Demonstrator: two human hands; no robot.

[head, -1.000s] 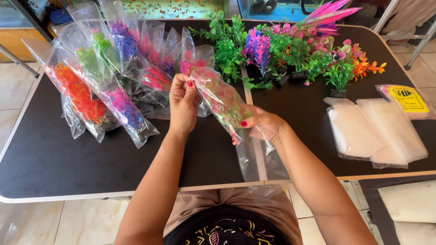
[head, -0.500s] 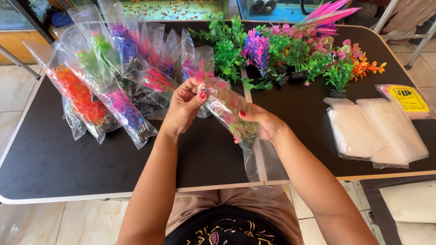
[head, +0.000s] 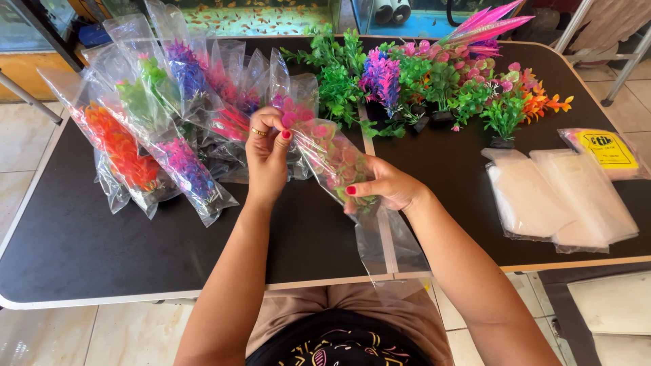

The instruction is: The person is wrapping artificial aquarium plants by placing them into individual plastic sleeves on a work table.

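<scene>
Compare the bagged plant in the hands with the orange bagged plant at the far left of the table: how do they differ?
The pink-and-green plastic plant in a clear bag is held above the black table by the left hand and right hand; the orange plastic plant in a clear bag lies on the table, untouched. The held one is pink and green, the other orange. Both are in clear plastic bags.
</scene>
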